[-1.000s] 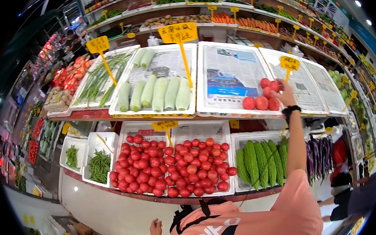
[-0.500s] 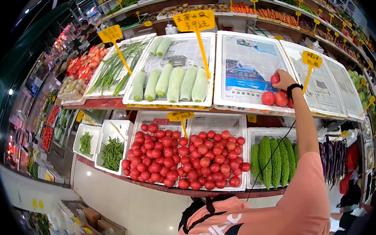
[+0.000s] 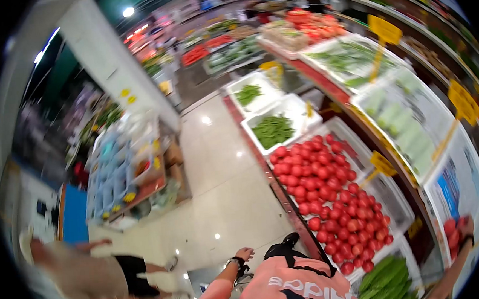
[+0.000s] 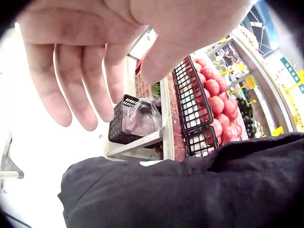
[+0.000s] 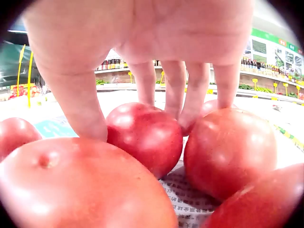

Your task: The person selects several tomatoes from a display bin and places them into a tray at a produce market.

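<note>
My right hand [image 3: 466,225] is at the small group of tomatoes [image 3: 451,234] in the newspaper-lined white tray [image 3: 458,163] on the upper shelf. In the right wrist view, its thumb and fingers are around a red tomato [image 5: 145,135] low over the newspaper. Other tomatoes crowd close by, a large one [image 5: 80,185] in front and another [image 5: 230,152] to the right. My left hand [image 3: 245,254] hangs beside my body over the floor, away from the stand. Its fingers [image 4: 71,85] are loosely extended in the left wrist view, with nothing in them.
Below lie a big heap of tomatoes [image 3: 330,199], green beans [image 3: 273,131] and bitter melons [image 3: 387,280]. Yellow price signs [image 3: 463,102] stick up among the trays. Across the aisle [image 3: 219,183] stands a display table [image 3: 138,197]; a person [image 3: 88,268] is at the lower left.
The head view has swung left, toward the aisle. Half a second ago my right hand held a tomato above the others; now it is down among them. My left hand is back in the head view.
</note>
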Available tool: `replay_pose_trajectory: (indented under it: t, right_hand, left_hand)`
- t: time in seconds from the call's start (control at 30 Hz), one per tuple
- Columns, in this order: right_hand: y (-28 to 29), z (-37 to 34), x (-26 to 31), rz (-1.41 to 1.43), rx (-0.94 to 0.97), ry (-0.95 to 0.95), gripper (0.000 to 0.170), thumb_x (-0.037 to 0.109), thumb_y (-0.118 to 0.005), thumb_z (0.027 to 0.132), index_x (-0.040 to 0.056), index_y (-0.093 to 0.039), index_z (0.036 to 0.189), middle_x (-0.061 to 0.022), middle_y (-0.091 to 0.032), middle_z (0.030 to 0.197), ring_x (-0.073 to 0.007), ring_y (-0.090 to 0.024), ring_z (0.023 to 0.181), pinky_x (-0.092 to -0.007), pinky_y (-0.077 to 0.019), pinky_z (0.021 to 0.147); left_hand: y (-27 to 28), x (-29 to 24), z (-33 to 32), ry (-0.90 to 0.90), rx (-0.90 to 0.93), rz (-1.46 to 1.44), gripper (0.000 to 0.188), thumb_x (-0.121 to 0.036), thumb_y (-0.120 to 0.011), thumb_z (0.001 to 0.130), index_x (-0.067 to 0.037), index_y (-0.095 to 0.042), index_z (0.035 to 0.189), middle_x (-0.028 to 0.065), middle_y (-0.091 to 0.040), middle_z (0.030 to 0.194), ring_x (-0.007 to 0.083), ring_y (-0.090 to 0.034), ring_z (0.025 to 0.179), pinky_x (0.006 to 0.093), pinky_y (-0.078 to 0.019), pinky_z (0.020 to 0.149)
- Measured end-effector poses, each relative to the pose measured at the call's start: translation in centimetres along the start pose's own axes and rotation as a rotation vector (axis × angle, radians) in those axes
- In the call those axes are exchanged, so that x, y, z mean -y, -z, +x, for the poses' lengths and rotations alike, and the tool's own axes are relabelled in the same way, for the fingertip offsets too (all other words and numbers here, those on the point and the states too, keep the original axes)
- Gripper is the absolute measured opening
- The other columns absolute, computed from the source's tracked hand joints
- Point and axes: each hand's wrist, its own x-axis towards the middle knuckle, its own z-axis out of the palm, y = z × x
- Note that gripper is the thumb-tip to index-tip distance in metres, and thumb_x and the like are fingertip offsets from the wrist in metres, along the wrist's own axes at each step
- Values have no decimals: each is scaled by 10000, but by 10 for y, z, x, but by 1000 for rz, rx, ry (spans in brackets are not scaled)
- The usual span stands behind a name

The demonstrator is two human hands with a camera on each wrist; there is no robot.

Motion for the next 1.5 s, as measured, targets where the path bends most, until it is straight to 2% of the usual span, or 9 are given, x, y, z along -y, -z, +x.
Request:
replay_pose_trajectory:
  t: [0.13,0.27,0.6,0.7,0.8,0.87,0.97,1.3,1.5]
  right_hand:
    - [-22,4,-38,690,32,-87,344,105,-683,836,56,-593,1164,-67,-579,995,-235,-561,908,-379,-515,833]
    - [-29,10,-67,577,36,-100,396,99,-627,961,53,-576,1351,-91,-625,1200,-235,-613,1082,-352,-514,957]
    - [38,-184,197,414,-478,-1,549,305,-741,906,124,-596,1403,-192,-631,1306,-228,-632,1195,-361,-494,1028]
    - [30,-225,237,445,-424,-28,599,367,-776,889,146,-602,1418,-222,-633,1338,-226,-638,1229,-364,-489,1050]
    - [-7,-243,251,591,-177,-86,651,428,-810,873,167,-608,1434,-253,-634,1369,-224,-643,1263,-367,-483,1071]
    - [-78,-253,222,1001,27,-114,326,133,-612,1020,17,-598,1324,-116,-626,1287,-226,-610,1150,-340,-489,1009]
    - [-89,-289,274,851,2,-260,271,157,-636,1023,-25,-648,1223,-86,-693,1141,-161,-627,1064,-308,-482,966]
    - [-91,-363,352,728,48,-225,234,76,-666,945,-39,-659,1149,-163,-746,1006,-235,-730,916,-339,-556,850]
    - [-107,-419,363,646,115,-340,231,70,-654,940,-32,-658,1147,-171,-735,967,-255,-728,897,-363,-561,834]
  left_hand:
    - [-7,10,8,25,-30,10,406,-392,-579,981,-80,-654,1230,42,-747,1135,172,-710,967,350,-572,768]
    - [-11,18,7,38,-31,68,409,-390,-583,955,-81,-672,1207,43,-748,1102,171,-708,930,353,-573,760]
    - [-9,21,29,-25,0,266,425,-412,-582,939,-75,-704,1168,51,-765,1057,191,-719,947,371,-581,792]
    - [-17,-3,30,-232,-142,467,416,-424,-587,950,-80,-719,1142,73,-771,1033,219,-725,967,381,-566,869]
    - [-30,-77,0,-424,-69,453,401,-400,-581,967,-90,-697,1194,167,-752,1077,343,-705,1033,429,-539,930]
    - [-41,-108,1,-533,-12,430,402,-413,-590,966,-100,-694,1197,175,-750,1070,354,-707,1014,434,-540,920]
    - [-64,-154,0,-693,40,453,330,-344,-586,993,-114,-687,1207,181,-744,1046,340,-723,954,430,-559,865]
    - [-169,-231,3,-890,471,687,295,-233,-654,987,-55,-660,1222,133,-755,1025,264,-733,964,375,-566,873]
    - [-224,-239,11,-1081,419,956,469,-309,-760,861,-76,-624,1243,146,-722,1104,316,-691,1012,431,-550,903]
